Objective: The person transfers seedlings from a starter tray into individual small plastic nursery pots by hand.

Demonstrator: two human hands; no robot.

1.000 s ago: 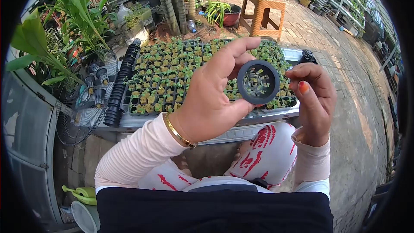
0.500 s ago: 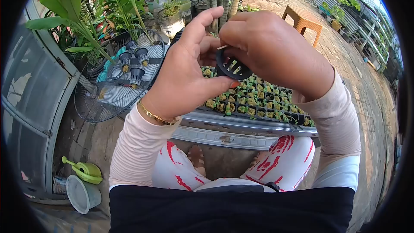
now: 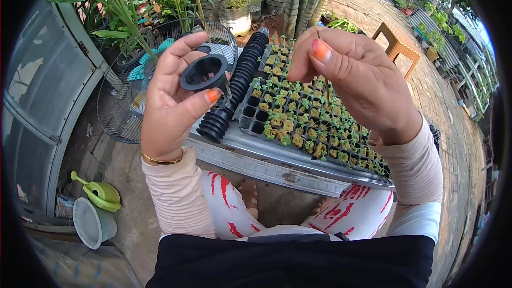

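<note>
My left hand (image 3: 178, 96) holds a black net pot (image 3: 204, 72) between thumb and fingers, its round opening tilted up toward me. To its right, above the seedling tray, my right hand (image 3: 354, 69) is pinched, with a thin stick (image 3: 327, 89) showing below the fingers. Small green seedlings in yellowish plugs fill most cells of the black seedling tray (image 3: 248, 124); some cells at its near left corner are empty. Between my left hand and the tray lies a black corrugated tube (image 3: 242, 77).
A wire fan guard (image 3: 118, 122) lies behind my left hand. Potted plants and thick stems stand at the back. A brown stool (image 3: 399, 50) is at the back right. A green watering can (image 3: 101, 194) and a pale bucket (image 3: 93, 224) sit on the floor at left.
My hands have moved apart. The left has drawn left with the net pot, and the right has lifted away to the right. The black tube and more of the tray now show.
</note>
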